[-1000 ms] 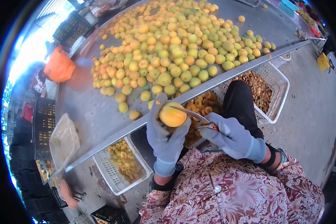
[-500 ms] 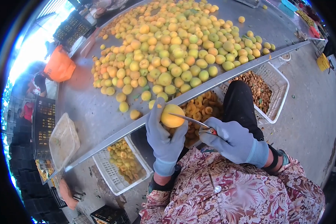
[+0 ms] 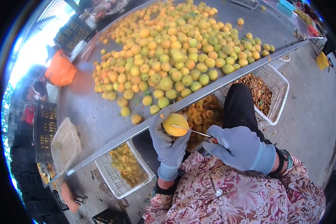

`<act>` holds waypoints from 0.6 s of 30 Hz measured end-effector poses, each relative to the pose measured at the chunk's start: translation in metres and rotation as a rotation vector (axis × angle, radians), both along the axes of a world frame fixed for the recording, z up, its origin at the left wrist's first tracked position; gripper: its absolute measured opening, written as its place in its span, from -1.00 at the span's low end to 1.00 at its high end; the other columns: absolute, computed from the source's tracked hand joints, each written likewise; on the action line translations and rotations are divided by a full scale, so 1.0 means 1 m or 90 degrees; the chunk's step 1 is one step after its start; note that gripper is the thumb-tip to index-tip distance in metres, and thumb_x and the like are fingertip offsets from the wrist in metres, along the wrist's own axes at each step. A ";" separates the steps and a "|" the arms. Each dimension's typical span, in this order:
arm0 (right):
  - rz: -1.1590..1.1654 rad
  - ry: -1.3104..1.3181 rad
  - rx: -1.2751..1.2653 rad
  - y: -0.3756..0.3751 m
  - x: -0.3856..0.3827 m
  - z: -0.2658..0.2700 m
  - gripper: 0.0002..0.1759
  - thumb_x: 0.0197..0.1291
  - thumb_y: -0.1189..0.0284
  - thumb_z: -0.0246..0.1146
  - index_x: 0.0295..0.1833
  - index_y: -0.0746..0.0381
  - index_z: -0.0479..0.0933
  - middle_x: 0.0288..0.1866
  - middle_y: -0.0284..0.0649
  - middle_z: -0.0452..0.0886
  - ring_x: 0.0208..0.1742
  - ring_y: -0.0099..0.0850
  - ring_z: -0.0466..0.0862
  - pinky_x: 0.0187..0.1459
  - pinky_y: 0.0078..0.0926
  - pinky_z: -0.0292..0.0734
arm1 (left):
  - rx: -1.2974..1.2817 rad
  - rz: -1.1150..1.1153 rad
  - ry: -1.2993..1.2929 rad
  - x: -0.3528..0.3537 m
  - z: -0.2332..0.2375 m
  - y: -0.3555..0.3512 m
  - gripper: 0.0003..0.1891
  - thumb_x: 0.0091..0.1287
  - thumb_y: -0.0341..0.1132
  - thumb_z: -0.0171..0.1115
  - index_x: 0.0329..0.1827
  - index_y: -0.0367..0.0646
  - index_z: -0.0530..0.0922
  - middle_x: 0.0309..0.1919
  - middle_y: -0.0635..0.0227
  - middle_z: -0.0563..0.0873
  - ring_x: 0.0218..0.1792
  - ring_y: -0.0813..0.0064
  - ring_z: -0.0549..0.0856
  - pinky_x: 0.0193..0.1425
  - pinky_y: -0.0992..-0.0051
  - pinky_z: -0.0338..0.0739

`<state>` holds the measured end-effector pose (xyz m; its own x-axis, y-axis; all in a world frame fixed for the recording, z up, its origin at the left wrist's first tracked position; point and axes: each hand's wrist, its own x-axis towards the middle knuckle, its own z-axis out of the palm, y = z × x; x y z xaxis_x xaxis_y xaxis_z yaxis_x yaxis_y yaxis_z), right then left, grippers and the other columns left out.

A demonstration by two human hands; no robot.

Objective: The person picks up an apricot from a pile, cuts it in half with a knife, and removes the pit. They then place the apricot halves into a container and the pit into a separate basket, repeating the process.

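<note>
My left hand [image 3: 167, 145], in a grey glove, holds a yellow apricot [image 3: 176, 124] between thumb and fingers near the metal table's edge. In my gloved right hand [image 3: 235, 147] is a small knife [image 3: 198, 132] with a red handle end. Its thin blade points left, and the tip touches the apricot's face. Below the hands, a crate holds orange halved apricots [image 3: 199, 115]. Beyond the table's raised rim [image 3: 227, 79] lies a large pile of yellow and green apricots [image 3: 164, 56].
A white crate [image 3: 283, 93] of brown pits stands at right, and another [image 3: 119, 188] with apricot pieces at lower left. An orange bucket [image 3: 61, 68] and an off-white tray [image 3: 66, 143] are at left. Dark crates [image 3: 44, 127] stand beyond, near people.
The knife blade has swung lower across the apricot's face, and my right hand has shifted slightly right and down. My left hand and the apricot have moved slightly right and down.
</note>
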<state>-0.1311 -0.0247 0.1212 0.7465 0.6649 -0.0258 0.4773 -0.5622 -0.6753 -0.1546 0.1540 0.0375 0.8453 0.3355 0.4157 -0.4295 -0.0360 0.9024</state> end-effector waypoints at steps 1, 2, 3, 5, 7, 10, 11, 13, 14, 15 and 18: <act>-0.008 -0.026 0.014 0.000 -0.002 -0.002 -0.72 0.22 0.26 0.19 -0.25 0.25 0.36 -0.64 -0.10 0.45 -0.59 -0.11 0.53 -0.58 -0.24 0.36 | -0.022 -0.006 0.023 -0.001 -0.002 0.000 -0.28 -0.01 -0.70 0.30 0.26 -0.29 0.19 0.19 0.09 0.37 0.09 0.34 0.52 0.15 0.40 0.50; -0.014 -0.052 0.027 0.001 -0.002 -0.004 -0.72 0.23 0.26 0.16 -0.31 0.23 0.31 -0.67 -0.16 0.42 -0.64 -0.13 0.50 -0.61 -0.22 0.34 | -0.044 -0.010 0.045 -0.001 -0.003 0.001 -0.29 0.00 -0.69 0.29 0.27 -0.30 0.20 0.20 0.09 0.37 0.09 0.34 0.51 0.14 0.41 0.50; -0.014 -0.053 0.027 0.000 -0.002 -0.002 -0.72 0.23 0.26 0.16 -0.31 0.23 0.31 -0.67 -0.16 0.42 -0.64 -0.13 0.50 -0.61 -0.22 0.34 | -0.044 -0.009 0.044 0.000 -0.002 0.002 -0.29 0.00 -0.69 0.29 0.27 -0.30 0.20 0.20 0.09 0.37 0.09 0.34 0.51 0.14 0.41 0.50; -0.001 -0.019 -0.075 -0.001 -0.001 0.002 -0.70 0.20 0.24 0.20 -0.20 0.28 0.40 -0.56 -0.05 0.51 -0.54 -0.10 0.57 -0.55 -0.25 0.40 | 0.132 0.061 0.025 0.003 0.001 0.005 -0.28 0.04 -0.66 0.27 0.30 -0.30 0.18 0.22 0.10 0.36 0.09 0.36 0.50 0.14 0.45 0.49; -0.001 -0.027 -0.064 -0.001 -0.001 0.000 -0.70 0.21 0.25 0.19 -0.21 0.28 0.39 -0.57 -0.06 0.50 -0.54 -0.09 0.57 -0.56 -0.24 0.40 | 0.126 0.053 0.011 0.003 0.000 0.007 -0.25 0.04 -0.65 0.28 0.34 -0.29 0.15 0.27 0.13 0.32 0.13 0.37 0.48 0.18 0.46 0.44; 0.000 -0.028 -0.047 0.003 0.000 -0.005 -0.71 0.20 0.25 0.19 -0.23 0.28 0.37 -0.59 -0.06 0.49 -0.55 -0.09 0.56 -0.56 -0.24 0.40 | 0.121 0.042 0.016 0.003 -0.002 0.010 -0.21 0.06 -0.65 0.25 0.39 -0.29 0.10 0.31 0.14 0.30 0.16 0.37 0.46 0.23 0.46 0.39; -0.002 -0.021 -0.042 0.005 0.000 -0.007 -0.71 0.20 0.26 0.19 -0.25 0.27 0.35 -0.60 -0.07 0.48 -0.55 -0.09 0.56 -0.56 -0.24 0.39 | 0.123 0.036 0.038 0.002 -0.003 0.010 -0.22 0.06 -0.67 0.22 0.39 -0.30 0.09 0.29 0.12 0.32 0.16 0.36 0.46 0.23 0.43 0.39; -0.021 -0.029 -0.044 0.010 -0.001 -0.012 -0.71 0.20 0.26 0.19 -0.27 0.26 0.33 -0.61 -0.07 0.47 -0.55 -0.09 0.56 -0.56 -0.24 0.40 | -0.100 -0.083 0.058 -0.001 0.007 0.007 -0.29 0.14 -0.61 0.17 0.38 -0.31 0.09 0.26 0.11 0.34 0.15 0.34 0.47 0.24 0.38 0.39; -0.037 -0.043 -0.045 0.013 -0.001 -0.014 -0.70 0.21 0.25 0.18 -0.29 0.26 0.32 -0.62 -0.07 0.46 -0.55 -0.09 0.56 -0.56 -0.24 0.40 | -0.323 -0.197 0.072 -0.001 0.011 0.005 -0.36 0.21 -0.54 0.12 0.37 -0.31 0.10 0.23 0.09 0.37 0.14 0.32 0.48 0.24 0.32 0.39; -0.039 -0.042 -0.045 0.014 0.000 -0.017 -0.70 0.21 0.25 0.18 -0.29 0.26 0.32 -0.62 -0.07 0.46 -0.55 -0.09 0.56 -0.56 -0.24 0.40 | -0.323 -0.199 0.074 0.001 0.012 0.005 -0.36 0.21 -0.54 0.12 0.37 -0.31 0.10 0.23 0.09 0.37 0.14 0.32 0.48 0.24 0.32 0.39; -0.038 -0.121 -0.015 0.021 0.000 -0.029 -0.72 0.22 0.22 0.13 -0.32 0.23 0.35 -0.70 -0.14 0.46 -0.65 -0.14 0.53 -0.63 -0.23 0.40 | -0.542 -0.263 0.058 0.007 0.008 0.005 -0.49 0.35 -0.37 -0.02 0.33 -0.30 0.13 0.16 0.05 0.42 0.11 0.24 0.52 0.24 0.21 0.40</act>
